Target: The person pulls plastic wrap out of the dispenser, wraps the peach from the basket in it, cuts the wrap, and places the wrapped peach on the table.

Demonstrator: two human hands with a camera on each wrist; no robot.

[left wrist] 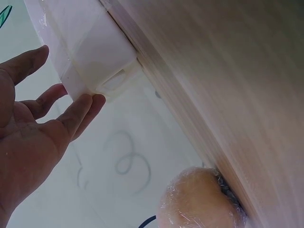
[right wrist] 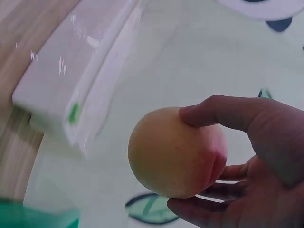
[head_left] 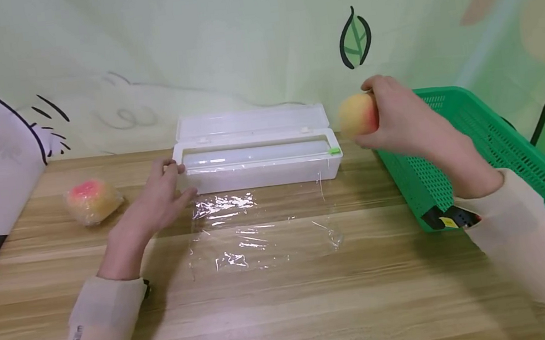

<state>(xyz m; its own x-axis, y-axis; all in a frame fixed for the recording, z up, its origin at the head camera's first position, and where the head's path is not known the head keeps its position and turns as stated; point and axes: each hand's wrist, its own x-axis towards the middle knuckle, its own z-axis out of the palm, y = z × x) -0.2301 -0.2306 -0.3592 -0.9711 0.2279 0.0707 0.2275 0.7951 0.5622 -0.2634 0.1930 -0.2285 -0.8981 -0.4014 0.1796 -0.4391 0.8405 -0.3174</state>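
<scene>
My right hand (head_left: 400, 116) grips a yellow and pink peach (head_left: 358, 115) in the air, just left of the green basket. In the right wrist view the bare peach (right wrist: 175, 152) sits between thumb and fingers. My left hand (head_left: 157, 197) touches the left end of a white cling film box (head_left: 258, 174) with its fingers loosely extended. The box's lid (head_left: 252, 122) stands raised at the back. From the box a clear sheet of cling film (head_left: 259, 227) lies pulled out over the table toward me. A film-wrapped peach (head_left: 91, 202) rests left of my left hand.
A green plastic basket (head_left: 507, 149) stands at the right, beneath and beside my right forearm. A small green slider (head_left: 334, 151) sits at the box's right end. The wooden table (head_left: 289, 314) meets a printed cloth backdrop (head_left: 237, 39) behind the box.
</scene>
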